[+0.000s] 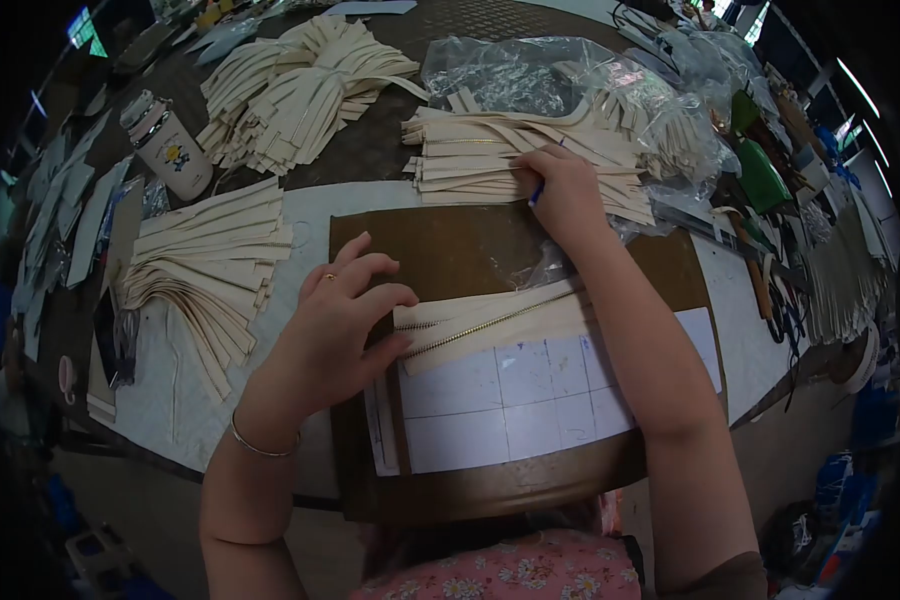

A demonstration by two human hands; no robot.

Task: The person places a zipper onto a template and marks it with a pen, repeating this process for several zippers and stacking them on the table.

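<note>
Cream zipper tapes with metal teeth [490, 325] lie across a white gridded sheet [460, 430] on a brown board [420, 240]. My left hand [345, 310] is at their left end, fingers apart and curved, with the thumb and a fingertip right at the tape ends. Farther forward, my right hand [565, 190] has a blue pen [536, 192] in its closed fingers. Its fingertips rest over a pile of cream zipper tapes [460, 160], and the forearm passes above the right part of the board.
More cream tapes lie in a fanned bundle [210, 270] at left and a large heap [300, 90] at the back. A bottle [170, 150] stands between them. Clear plastic bags [510, 75] lie behind the pile; a green object [760, 170] and tools are at right.
</note>
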